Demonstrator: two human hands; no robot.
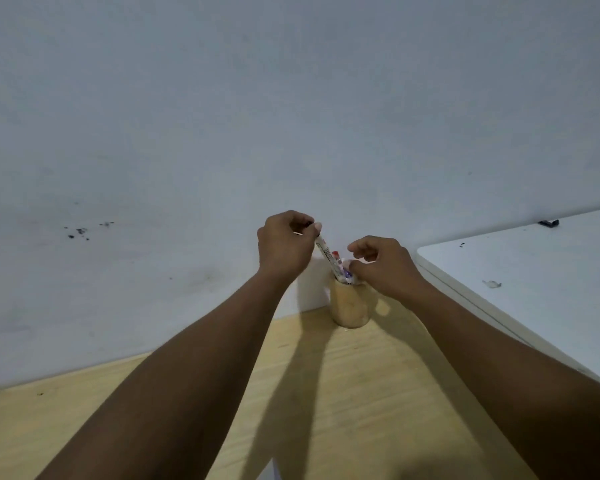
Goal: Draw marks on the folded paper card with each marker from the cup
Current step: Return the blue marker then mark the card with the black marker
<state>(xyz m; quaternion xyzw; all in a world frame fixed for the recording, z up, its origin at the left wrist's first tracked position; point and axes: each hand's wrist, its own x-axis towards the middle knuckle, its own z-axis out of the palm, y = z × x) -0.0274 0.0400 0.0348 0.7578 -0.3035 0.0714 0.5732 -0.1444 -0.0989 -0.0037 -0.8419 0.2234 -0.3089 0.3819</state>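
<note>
A tan wooden cup [350, 306] stands on the wooden table [361, 393] close to the wall, with several markers [343, 271] sticking out of it. My left hand [283, 245] pinches the top end of a white marker [324, 251], which slants down into the cup. My right hand [383, 265] hovers over the cup's right rim with its fingers curled at the marker tops; I cannot tell whether it grips one. A white upright sheet [312, 285], possibly the folded card, stands just left of the cup, partly hidden by my left wrist.
A grey-white wall [291, 116] rises straight behind the cup. A white tabletop [534, 278] adjoins on the right, with a small dark object [548, 223] at its far edge. A pale sliver [270, 471] shows at the bottom edge between my forearms.
</note>
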